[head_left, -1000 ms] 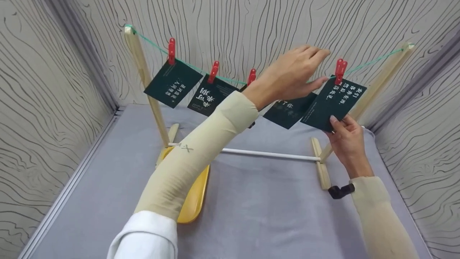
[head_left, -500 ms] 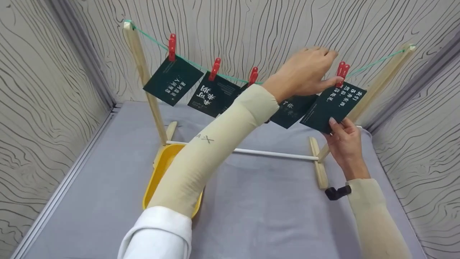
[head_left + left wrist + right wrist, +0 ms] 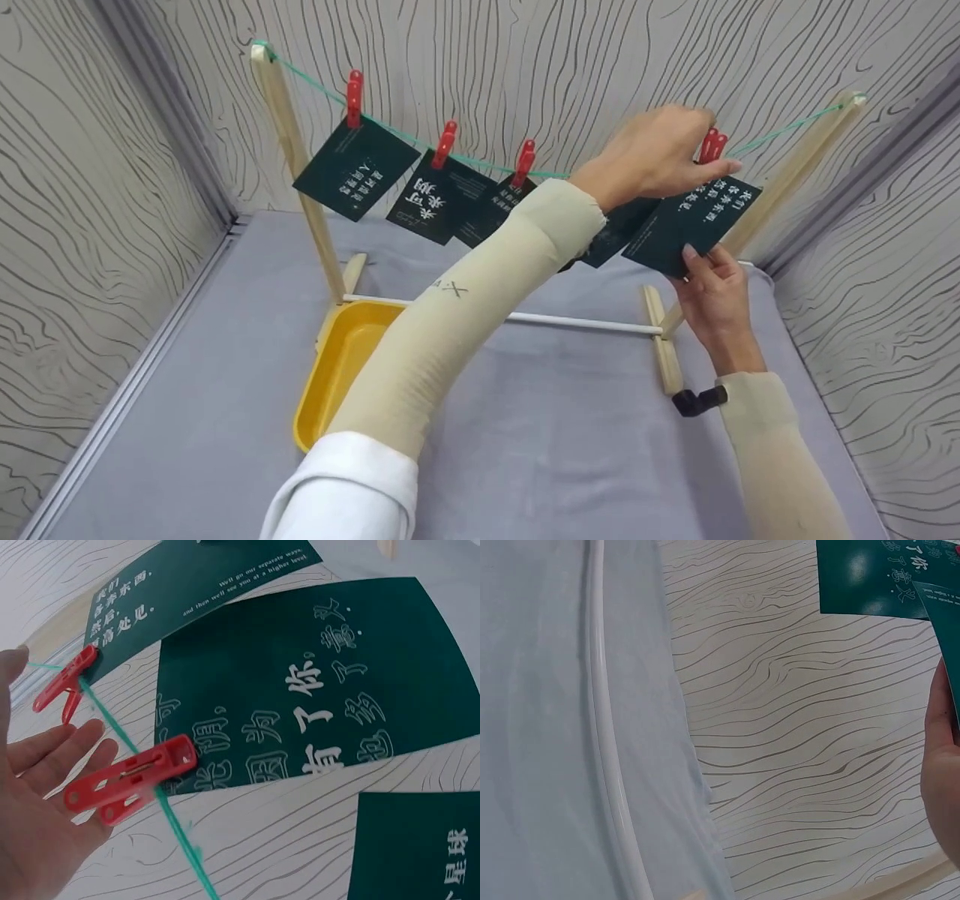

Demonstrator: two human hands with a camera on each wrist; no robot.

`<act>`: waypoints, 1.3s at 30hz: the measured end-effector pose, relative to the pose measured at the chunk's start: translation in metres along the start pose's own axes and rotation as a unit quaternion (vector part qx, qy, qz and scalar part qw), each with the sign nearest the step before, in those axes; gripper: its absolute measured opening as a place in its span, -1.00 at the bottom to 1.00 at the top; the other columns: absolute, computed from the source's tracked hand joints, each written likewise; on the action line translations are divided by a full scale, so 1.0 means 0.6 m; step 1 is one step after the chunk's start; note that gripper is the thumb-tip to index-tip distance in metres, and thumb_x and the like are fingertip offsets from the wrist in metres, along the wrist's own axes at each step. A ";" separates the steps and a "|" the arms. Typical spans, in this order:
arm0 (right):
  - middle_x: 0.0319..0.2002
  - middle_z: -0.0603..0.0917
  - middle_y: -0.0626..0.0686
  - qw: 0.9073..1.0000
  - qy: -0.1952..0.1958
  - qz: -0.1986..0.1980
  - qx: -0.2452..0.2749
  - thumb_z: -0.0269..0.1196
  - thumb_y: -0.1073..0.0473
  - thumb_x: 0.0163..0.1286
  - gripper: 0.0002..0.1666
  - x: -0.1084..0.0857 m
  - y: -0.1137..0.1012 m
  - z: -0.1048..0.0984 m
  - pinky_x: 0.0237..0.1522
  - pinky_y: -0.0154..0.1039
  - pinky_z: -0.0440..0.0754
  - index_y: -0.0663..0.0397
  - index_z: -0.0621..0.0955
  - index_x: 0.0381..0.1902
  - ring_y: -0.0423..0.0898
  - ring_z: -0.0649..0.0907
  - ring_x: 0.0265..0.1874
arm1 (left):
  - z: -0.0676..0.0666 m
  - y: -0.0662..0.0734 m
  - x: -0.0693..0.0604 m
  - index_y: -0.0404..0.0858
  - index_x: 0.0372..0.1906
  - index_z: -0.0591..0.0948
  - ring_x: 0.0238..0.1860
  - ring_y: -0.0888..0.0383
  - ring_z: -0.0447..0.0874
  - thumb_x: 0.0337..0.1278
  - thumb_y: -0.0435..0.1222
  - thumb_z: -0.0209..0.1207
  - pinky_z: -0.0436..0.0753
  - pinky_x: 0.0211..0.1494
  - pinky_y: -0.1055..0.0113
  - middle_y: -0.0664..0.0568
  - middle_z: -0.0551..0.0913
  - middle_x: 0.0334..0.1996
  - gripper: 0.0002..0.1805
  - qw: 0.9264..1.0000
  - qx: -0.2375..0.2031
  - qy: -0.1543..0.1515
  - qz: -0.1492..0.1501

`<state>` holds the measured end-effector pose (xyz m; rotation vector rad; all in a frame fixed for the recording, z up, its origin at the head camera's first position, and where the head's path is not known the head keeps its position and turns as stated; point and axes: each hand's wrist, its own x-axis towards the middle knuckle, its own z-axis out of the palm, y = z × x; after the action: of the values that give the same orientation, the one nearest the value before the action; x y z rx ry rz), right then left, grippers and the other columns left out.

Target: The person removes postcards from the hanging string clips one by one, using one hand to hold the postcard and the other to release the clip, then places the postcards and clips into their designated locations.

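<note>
Green string (image 3: 182,836): our landmark; the end card (image 3: 682,225) hangs below its right end, and the end clip (image 3: 712,144) bites that card's upper corner.
End clip: our left hand (image 3: 656,154) has come rightward along the string to it, bringing the clip within grasp, we judge, while the card is steadied.
Left hand: arched over the string, palm down, thumb and fingers parted around the clip, pinching nothing we can see.
Right hand (image 3: 716,296): raised below the string, thumb on the card's face, fingers behind, pinching its lower edge.
</note>
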<state>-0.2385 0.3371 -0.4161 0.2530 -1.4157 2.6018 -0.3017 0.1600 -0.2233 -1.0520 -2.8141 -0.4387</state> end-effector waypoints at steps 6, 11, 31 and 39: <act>0.14 0.81 0.07 1.000 0.000 -0.004 0.001 0.11 0.41 0.58 -0.63 -0.004 0.000 -0.001 0.15 -0.13 0.78 0.22 0.64 0.25 -0.04 0.82 0.06 | -0.001 0.014 0.003 -0.01 0.23 0.55 -0.21 0.36 0.55 0.52 0.28 -0.06 0.56 -0.15 0.54 0.21 0.63 -0.10 -0.45 0.999 -0.024 0.003 -0.022; 0.17 0.79 0.08 1.000 0.001 -0.009 0.003 0.11 0.40 0.59 -0.60 -0.003 0.001 -0.001 0.16 -0.12 0.77 0.22 0.62 0.30 -0.04 0.81 0.09 | -0.007 0.021 0.011 -0.01 0.12 0.58 -0.31 0.38 0.54 0.59 0.21 -0.11 0.50 -0.20 0.54 0.27 0.63 -0.23 -0.53 0.998 -0.052 0.010 -0.035; 0.13 0.81 0.06 1.000 0.000 0.006 -0.001 0.15 0.40 0.57 -0.65 -0.007 0.003 0.006 0.13 -0.14 0.78 0.18 0.66 0.22 -0.06 0.83 0.05 | -0.004 -0.003 0.005 -0.09 -0.12 0.79 -0.43 0.32 0.44 0.57 0.03 0.07 0.44 -0.31 0.51 0.20 0.57 -0.46 -0.62 0.974 -0.219 0.007 -0.049; 0.15 0.79 0.06 1.000 -0.006 0.004 -0.001 0.15 0.40 0.57 -0.64 -0.005 0.003 0.010 0.17 -0.15 0.77 0.20 0.64 0.24 -0.06 0.81 0.08 | -0.006 -0.003 0.005 -0.11 -0.14 0.76 -0.47 0.32 0.42 0.59 0.01 0.05 0.42 -0.34 0.51 0.21 0.52 -0.50 -0.63 0.976 -0.213 0.013 -0.034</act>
<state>-0.2358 0.3307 -0.4150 0.2639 -1.4249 2.6092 -0.3050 0.1594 -0.2198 -1.0004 -2.8056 -1.0914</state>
